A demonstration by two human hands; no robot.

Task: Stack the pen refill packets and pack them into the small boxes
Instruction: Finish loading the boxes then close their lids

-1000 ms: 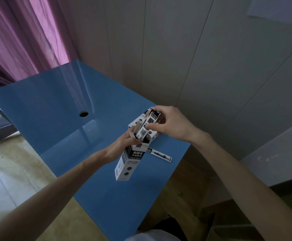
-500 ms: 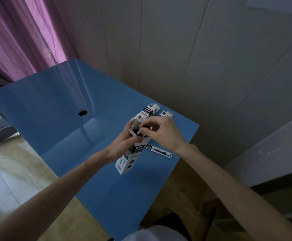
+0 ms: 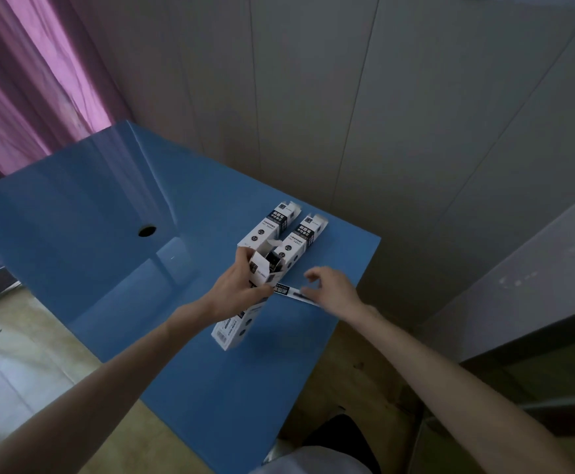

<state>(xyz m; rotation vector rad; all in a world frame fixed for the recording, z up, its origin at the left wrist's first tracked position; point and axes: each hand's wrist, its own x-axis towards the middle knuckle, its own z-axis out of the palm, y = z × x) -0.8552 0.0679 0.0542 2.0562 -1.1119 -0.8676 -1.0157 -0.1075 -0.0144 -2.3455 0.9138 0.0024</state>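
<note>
My left hand (image 3: 236, 292) grips a tall white small box (image 3: 236, 328) near its top, tilted on the blue table (image 3: 115, 275). The box's top flaps are open and dark refill packets (image 3: 272, 258) show inside. One loose refill packet (image 3: 294, 293) lies flat on the table just right of the box. My right hand (image 3: 330, 289) hovers over that packet's right end with fingers loosely curled; whether it touches the packet I cannot tell. Two more small boxes lie side by side behind, one on the left (image 3: 272, 224) and one on the right (image 3: 305, 239).
A round cable hole (image 3: 147, 230) sits in the table left of the boxes. A grey panelled wall stands close behind, and purple curtains (image 3: 33, 80) hang at the far left. The table's right edge runs just beyond my right hand.
My right hand has left the open box top and dropped down to the right, over the loose packet. The packets it was pushing in now sit inside the box.
</note>
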